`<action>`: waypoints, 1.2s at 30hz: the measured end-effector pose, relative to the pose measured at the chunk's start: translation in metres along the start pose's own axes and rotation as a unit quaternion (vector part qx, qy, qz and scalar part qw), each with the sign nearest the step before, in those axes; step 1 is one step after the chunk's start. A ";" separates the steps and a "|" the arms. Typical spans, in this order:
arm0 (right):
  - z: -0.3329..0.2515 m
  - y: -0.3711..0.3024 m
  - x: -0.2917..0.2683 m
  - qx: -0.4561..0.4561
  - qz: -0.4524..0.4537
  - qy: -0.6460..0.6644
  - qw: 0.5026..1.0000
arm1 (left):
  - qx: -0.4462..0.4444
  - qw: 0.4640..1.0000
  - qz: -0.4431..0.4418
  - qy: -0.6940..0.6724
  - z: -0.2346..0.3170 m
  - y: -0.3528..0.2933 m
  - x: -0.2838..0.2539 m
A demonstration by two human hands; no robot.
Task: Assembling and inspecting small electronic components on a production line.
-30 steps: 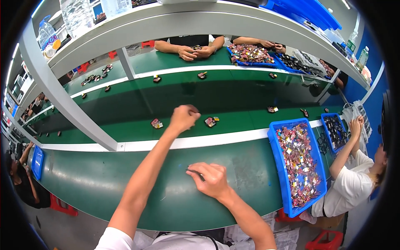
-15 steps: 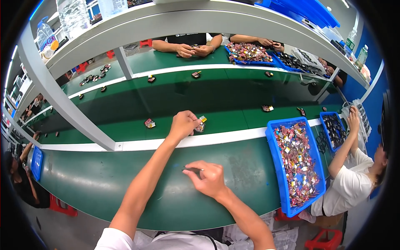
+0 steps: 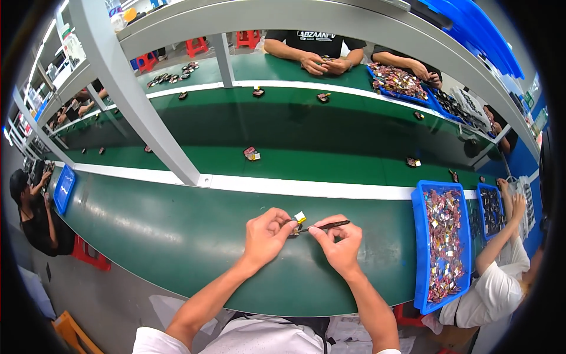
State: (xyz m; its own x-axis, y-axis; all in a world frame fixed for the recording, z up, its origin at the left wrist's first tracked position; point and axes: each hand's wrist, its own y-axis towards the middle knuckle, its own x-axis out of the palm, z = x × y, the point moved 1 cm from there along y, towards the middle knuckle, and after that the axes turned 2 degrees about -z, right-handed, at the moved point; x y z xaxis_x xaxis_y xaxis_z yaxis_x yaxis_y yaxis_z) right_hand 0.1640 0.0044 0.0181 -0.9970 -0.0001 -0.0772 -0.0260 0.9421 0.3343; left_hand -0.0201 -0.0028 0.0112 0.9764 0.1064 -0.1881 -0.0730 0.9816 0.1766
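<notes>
My left hand [image 3: 265, 236] pinches a small electronic part [image 3: 300, 219] above the near green bench. A white and yellow tab sticks up from the part; its lower body is dark and partly hidden by my fingers. From the right, my right hand [image 3: 340, 241] grips slim black tweezers [image 3: 333, 225] between thumb and fingers. Their tip reaches the part, though whether it touches cannot be made out. Both hands are close together over the middle of the bench [image 3: 194, 236].
A blue tray [image 3: 420, 248] heaped with small red and white parts stands at my right. Beyond the white rail [image 3: 306, 187], similar parts [image 3: 252, 154] lie spaced along the green belt [image 3: 330, 168]. A grey post [image 3: 127, 88] rises at left. Co-workers sit opposite and at both sides.
My left hand has drawn back from the belt with the part, down to the near bench. My right hand has brought the tweezers up to it. The view has shifted left.
</notes>
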 end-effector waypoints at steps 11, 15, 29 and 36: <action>0.001 -0.003 0.004 -0.055 -0.007 -0.115 0.992 | 0.106 0.991 0.052 0.061 -0.001 -0.004 0.007; -0.001 -0.003 0.002 -0.057 0.000 -0.117 0.991 | 0.115 0.990 0.058 0.064 -0.002 -0.002 0.008; 0.005 -0.001 -0.002 0.027 -0.018 -0.064 0.997 | 0.111 0.991 0.043 0.063 -0.002 -0.004 0.008; 0.007 0.000 -0.005 0.123 -0.012 0.075 0.990 | 0.120 0.991 0.026 0.060 0.002 -0.006 0.007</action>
State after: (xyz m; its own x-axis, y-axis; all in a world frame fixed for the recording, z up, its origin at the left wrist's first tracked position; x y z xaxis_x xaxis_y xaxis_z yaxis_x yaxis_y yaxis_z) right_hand 0.1695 0.0073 0.0116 -0.9964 -0.0563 0.0638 -0.0501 0.9943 0.0945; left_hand -0.0120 -0.0081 0.0110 0.9403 0.1874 -0.2842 -0.0575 0.9102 0.4101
